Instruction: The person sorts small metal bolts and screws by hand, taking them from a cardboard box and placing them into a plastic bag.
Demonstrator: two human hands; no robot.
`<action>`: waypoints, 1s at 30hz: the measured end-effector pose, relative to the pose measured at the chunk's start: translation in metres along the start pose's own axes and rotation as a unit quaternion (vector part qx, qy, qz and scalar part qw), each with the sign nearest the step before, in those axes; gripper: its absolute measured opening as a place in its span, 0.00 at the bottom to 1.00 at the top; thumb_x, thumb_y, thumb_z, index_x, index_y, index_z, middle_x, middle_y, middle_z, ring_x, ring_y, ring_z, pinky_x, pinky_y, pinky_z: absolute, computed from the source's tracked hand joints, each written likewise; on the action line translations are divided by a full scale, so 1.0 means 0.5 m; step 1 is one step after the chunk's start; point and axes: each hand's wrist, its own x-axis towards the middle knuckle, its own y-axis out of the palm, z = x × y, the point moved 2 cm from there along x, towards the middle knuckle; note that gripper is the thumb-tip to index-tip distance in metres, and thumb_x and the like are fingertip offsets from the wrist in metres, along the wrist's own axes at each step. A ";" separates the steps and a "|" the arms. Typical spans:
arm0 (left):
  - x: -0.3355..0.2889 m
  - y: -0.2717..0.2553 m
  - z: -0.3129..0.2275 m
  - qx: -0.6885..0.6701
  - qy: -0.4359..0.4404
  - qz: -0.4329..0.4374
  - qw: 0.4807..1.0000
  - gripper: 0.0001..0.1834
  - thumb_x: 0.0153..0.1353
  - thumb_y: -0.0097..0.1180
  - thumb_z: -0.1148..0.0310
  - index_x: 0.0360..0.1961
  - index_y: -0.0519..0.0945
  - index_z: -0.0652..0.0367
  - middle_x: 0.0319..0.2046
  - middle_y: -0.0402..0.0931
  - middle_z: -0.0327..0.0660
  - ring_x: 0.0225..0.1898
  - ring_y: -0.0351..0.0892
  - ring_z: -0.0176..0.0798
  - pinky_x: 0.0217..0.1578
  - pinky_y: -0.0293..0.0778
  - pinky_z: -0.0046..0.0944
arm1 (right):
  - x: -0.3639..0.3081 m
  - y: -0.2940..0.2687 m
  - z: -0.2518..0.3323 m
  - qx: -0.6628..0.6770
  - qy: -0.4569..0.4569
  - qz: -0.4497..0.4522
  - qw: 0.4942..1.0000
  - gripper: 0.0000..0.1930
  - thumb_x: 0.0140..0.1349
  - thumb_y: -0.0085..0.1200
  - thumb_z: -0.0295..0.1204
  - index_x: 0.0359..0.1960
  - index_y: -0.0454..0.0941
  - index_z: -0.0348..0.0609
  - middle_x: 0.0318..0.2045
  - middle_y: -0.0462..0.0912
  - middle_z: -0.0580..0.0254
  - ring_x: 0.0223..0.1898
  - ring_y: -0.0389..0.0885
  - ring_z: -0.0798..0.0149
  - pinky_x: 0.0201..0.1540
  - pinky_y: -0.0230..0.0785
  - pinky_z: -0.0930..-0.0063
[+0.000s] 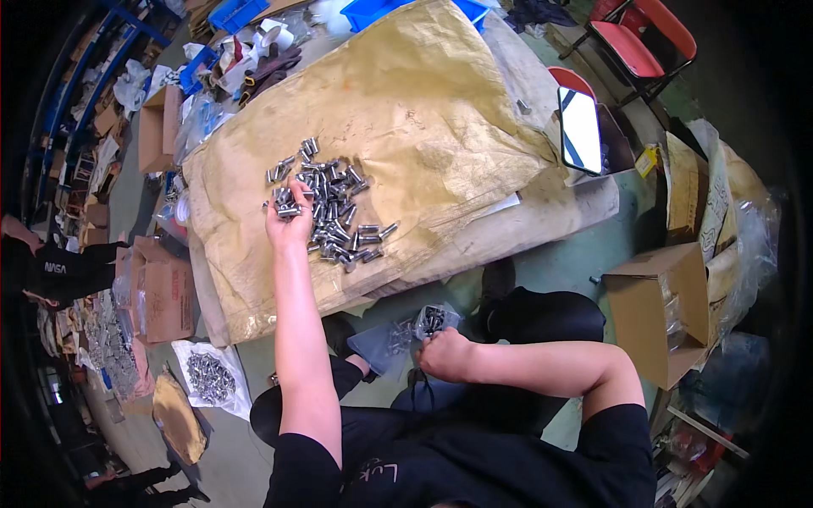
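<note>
My left hand (289, 223) is palm up at the near left side of a pile of shiny metal bolts (340, 203). Its fingers curl around several bolts (286, 203) lying in the palm. The pile is spread over tan wrapping paper (423, 102) that covers the table. Lower down, in front of my lap, my right hand (446, 354) is closed on the upper part of a clear plastic bag (391, 345). Dark metal bolts (434, 318) show inside the bag's opening. The right fingertips are partly hidden behind the hand.
A phone (580, 130) leans at the table's right edge. Cardboard boxes stand at right (656, 309) and left (161, 288). More bolts lie in a white bag (222, 402) on the floor. Blue bins (373, 12) and a red chair (631, 46) are beyond. Another person (68, 271) is at far left.
</note>
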 end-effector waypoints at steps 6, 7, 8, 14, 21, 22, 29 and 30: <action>0.020 -0.019 0.008 0.024 -0.037 -0.038 0.998 0.15 0.58 0.40 0.62 0.31 0.71 0.65 0.29 0.72 0.50 0.36 0.71 0.47 0.52 0.57 0.59 | -0.001 0.003 -0.004 -0.044 -0.024 -0.050 0.998 0.09 0.50 0.42 0.30 0.30 0.73 0.41 0.26 0.76 0.56 0.27 0.77 0.59 0.25 0.68 0.66; 0.017 -0.018 0.006 0.053 -0.017 -0.027 0.998 0.15 0.57 0.40 0.60 0.30 0.71 0.63 0.29 0.72 0.49 0.34 0.71 0.46 0.50 0.60 0.56 | 0.000 -0.001 -0.004 -0.043 -0.022 -0.051 0.998 0.09 0.50 0.42 0.30 0.30 0.73 0.41 0.26 0.76 0.56 0.27 0.77 0.59 0.25 0.68 0.66; 0.015 -0.019 0.004 0.083 0.003 -0.016 0.996 0.15 0.57 0.41 0.59 0.29 0.72 0.61 0.28 0.72 0.48 0.31 0.71 0.45 0.48 0.63 0.54 | 0.001 -0.004 -0.004 -0.020 -0.006 -0.030 0.999 0.10 0.50 0.45 0.31 0.32 0.75 0.42 0.31 0.77 0.56 0.32 0.78 0.57 0.28 0.68 0.61; -0.009 -0.014 0.007 0.122 -0.063 0.051 0.989 0.13 0.55 0.44 0.58 0.26 0.73 0.55 0.14 0.62 0.31 0.21 0.63 0.29 0.21 0.55 0.29 | 0.005 -0.002 -0.006 0.001 0.010 -0.008 1.000 0.11 0.50 0.48 0.31 0.33 0.77 0.43 0.36 0.77 0.55 0.37 0.78 0.55 0.31 0.69 0.54; -0.013 -0.009 -0.010 0.073 -0.102 0.016 0.992 0.13 0.54 0.45 0.64 0.32 0.71 0.66 0.30 0.73 0.44 0.31 0.69 0.38 0.34 0.71 0.40 | 0.013 0.003 -0.006 0.000 0.003 0.005 1.000 0.11 0.50 0.48 0.31 0.34 0.77 0.43 0.37 0.77 0.55 0.38 0.78 0.54 0.32 0.69 0.53; -0.012 -0.008 -0.013 0.089 -0.063 0.005 0.994 0.15 0.54 0.44 0.64 0.34 0.70 0.68 0.34 0.73 0.47 0.35 0.71 0.42 0.41 0.71 0.46 | 0.013 0.007 -0.007 0.000 0.002 0.005 1.000 0.11 0.50 0.48 0.31 0.34 0.77 0.43 0.37 0.77 0.55 0.38 0.78 0.54 0.32 0.69 0.53; -0.013 -0.013 0.005 0.118 -0.003 0.025 0.993 0.16 0.55 0.44 0.65 0.37 0.71 0.68 0.31 0.74 0.47 0.33 0.71 0.43 0.45 0.67 0.48 | 0.007 0.001 -0.005 -0.044 -0.018 -0.048 0.998 0.10 0.51 0.42 0.31 0.31 0.74 0.41 0.28 0.77 0.56 0.30 0.78 0.59 0.28 0.68 0.66; -0.012 -0.018 -0.003 0.118 0.000 0.025 0.993 0.16 0.55 0.44 0.65 0.37 0.71 0.68 0.31 0.74 0.47 0.33 0.71 0.43 0.45 0.67 0.48 | 0.007 -0.003 -0.004 -0.044 -0.020 -0.041 0.998 0.10 0.52 0.42 0.31 0.32 0.74 0.41 0.28 0.77 0.56 0.31 0.78 0.59 0.28 0.68 0.66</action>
